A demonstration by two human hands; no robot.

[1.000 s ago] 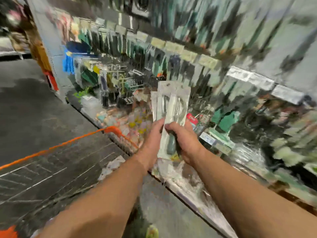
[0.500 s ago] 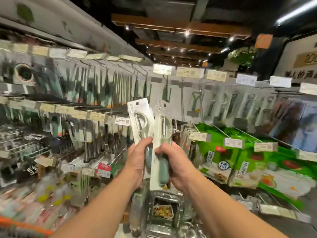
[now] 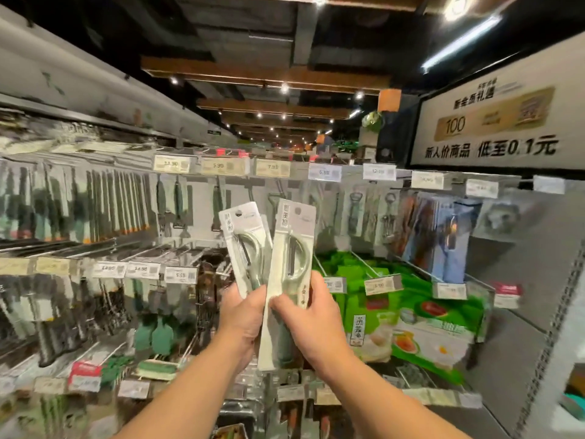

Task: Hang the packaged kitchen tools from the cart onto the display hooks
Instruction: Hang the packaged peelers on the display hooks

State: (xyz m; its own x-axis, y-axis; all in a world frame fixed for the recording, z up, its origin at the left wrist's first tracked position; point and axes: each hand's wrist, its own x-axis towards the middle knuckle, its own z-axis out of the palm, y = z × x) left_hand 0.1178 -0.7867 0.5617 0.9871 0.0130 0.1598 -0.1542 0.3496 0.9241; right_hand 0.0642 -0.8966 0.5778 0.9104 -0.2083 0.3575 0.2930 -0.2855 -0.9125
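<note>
I hold packaged peelers with pale green handles upright in front of the display wall. My left hand (image 3: 242, 315) grips the lower part of the left packet (image 3: 243, 245), which has more packets stacked behind it. My right hand (image 3: 311, 315) grips the right packet (image 3: 292, 248), which stands slightly apart and in front. Both packets have white card tops with a hang hole. Display hooks (image 3: 278, 191) with hanging kitchen tools run along the wall behind them. The cart is out of view.
Price tags (image 3: 224, 166) line the hook rails. Green packaged goods (image 3: 421, 312) fill the lower right shelves. Dark-handled utensils (image 3: 95, 210) hang densely to the left. A large white sign (image 3: 497, 122) hangs at the upper right.
The view swung up from the cart and floor to the display wall. My hands rose with the packets and fanned the two apart.
</note>
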